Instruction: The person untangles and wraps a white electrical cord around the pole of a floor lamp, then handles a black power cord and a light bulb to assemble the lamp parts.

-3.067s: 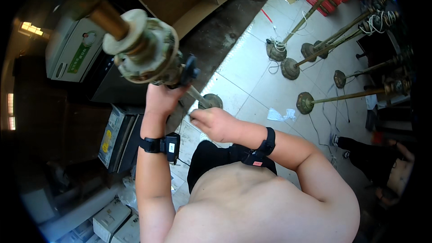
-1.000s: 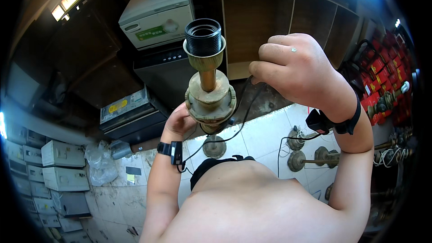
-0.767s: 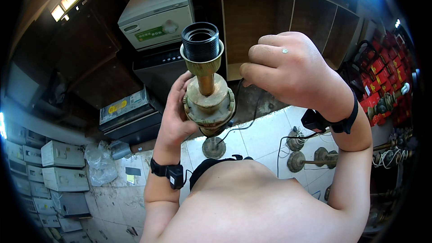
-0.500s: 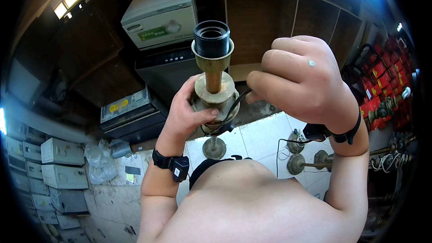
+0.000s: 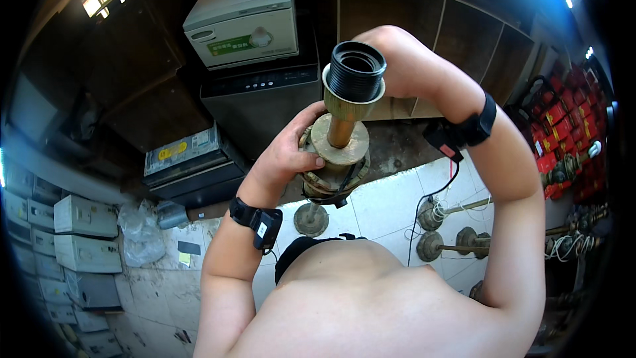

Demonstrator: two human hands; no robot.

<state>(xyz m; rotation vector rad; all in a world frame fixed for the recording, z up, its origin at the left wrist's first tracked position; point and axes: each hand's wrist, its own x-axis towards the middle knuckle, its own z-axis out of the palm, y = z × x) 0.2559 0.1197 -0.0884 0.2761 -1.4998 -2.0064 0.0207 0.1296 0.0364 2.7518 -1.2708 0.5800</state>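
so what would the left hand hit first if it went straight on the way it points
The lamp stand, probably: the left hand is touching its upper part. Depth beyond is unclear.

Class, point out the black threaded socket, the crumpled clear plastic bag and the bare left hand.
Black threaded socket [image 5: 354, 83]: head view, ribbed side.
Crumpled clear plastic bag [image 5: 142, 233]: head view, middle.
Bare left hand [image 5: 285, 156]: head view, thumb base.

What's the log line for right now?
left hand: fingers on lamp stand | right hand: behind black socket, fingers mostly hidden
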